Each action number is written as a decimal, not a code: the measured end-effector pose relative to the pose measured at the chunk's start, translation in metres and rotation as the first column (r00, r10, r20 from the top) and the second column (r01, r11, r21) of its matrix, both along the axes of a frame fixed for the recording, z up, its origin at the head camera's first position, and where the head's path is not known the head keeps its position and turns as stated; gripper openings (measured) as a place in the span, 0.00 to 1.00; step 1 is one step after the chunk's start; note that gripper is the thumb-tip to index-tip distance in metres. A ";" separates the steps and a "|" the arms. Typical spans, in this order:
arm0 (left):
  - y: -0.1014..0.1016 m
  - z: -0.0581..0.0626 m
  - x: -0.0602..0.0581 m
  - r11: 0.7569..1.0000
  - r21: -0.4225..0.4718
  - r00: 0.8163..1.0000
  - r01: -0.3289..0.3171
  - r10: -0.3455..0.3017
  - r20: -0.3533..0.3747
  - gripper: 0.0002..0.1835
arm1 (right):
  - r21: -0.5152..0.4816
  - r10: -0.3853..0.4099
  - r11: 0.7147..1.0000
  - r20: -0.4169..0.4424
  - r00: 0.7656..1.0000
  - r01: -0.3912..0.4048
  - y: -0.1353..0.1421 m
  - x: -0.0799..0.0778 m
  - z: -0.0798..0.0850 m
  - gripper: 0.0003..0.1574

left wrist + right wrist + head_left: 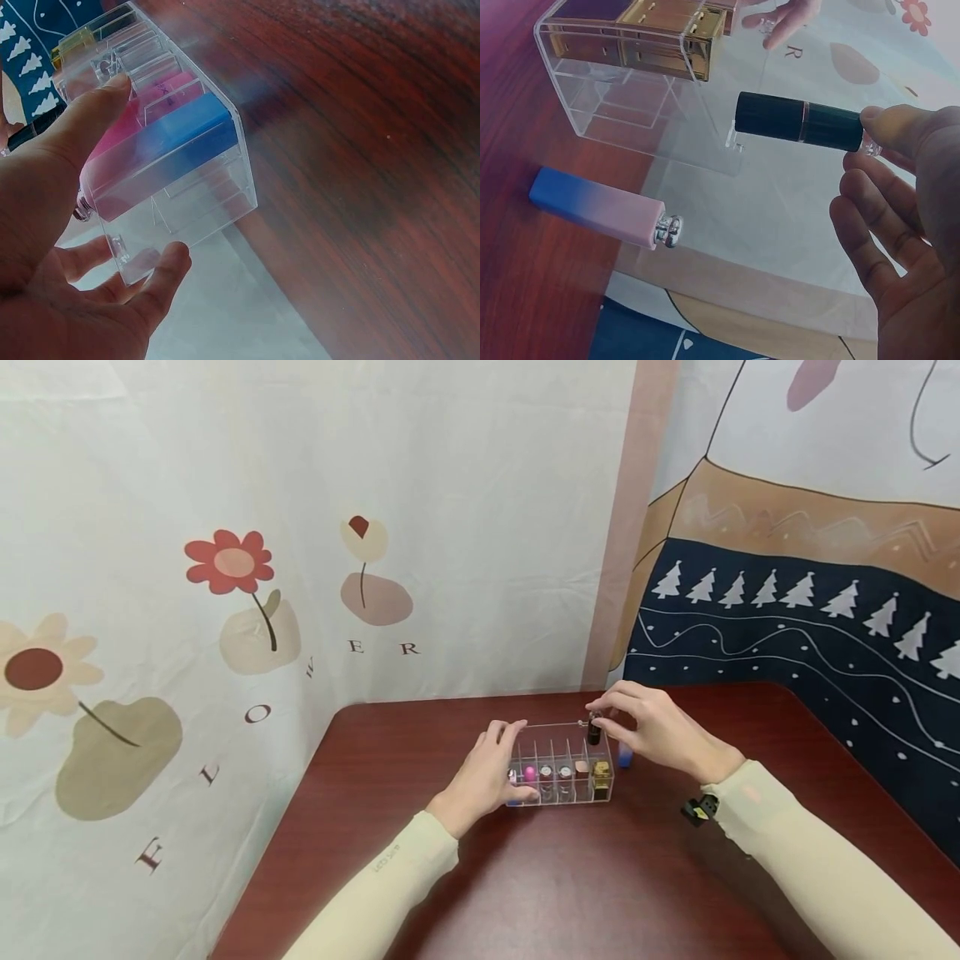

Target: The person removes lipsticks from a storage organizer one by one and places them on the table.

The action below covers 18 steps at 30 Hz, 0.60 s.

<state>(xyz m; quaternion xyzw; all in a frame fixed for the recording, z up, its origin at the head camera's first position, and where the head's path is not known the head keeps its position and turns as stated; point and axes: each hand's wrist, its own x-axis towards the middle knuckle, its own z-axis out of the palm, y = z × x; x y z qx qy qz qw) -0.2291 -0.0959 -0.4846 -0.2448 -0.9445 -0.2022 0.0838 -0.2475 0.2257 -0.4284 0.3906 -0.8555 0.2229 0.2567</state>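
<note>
1. Presently, right hand is pinching a glossy black cylindrical tube near its clear knobbed end.
2. Black tube is hanging upright over the right rear of a clear acrylic compartmented organizer.
3. Left hand is gripping the organizer's left end, thumb at front, fingers spread behind.
4. Square-sided blue-to-pink tube with silver knob is standing just beside the organizer's right end, on a red-brown wood-grain table.

Blk tube (thin band, prob. coppery); blue-to-pink tube; dk red-brown grained table.
</note>
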 end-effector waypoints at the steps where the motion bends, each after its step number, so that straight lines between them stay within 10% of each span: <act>1: 0.000 0.000 0.000 1.000 0.001 1.000 0.000 0.000 0.000 0.67 | -0.002 0.002 1.000 0.000 1.000 -0.002 0.000 0.000 0.000 0.19; 18: 0.000 0.000 0.000 1.000 0.000 1.000 0.012 -0.012 -0.016 0.67 | -0.049 0.008 0.999 -0.021 1.000 -0.009 0.011 -0.006 0.005 0.24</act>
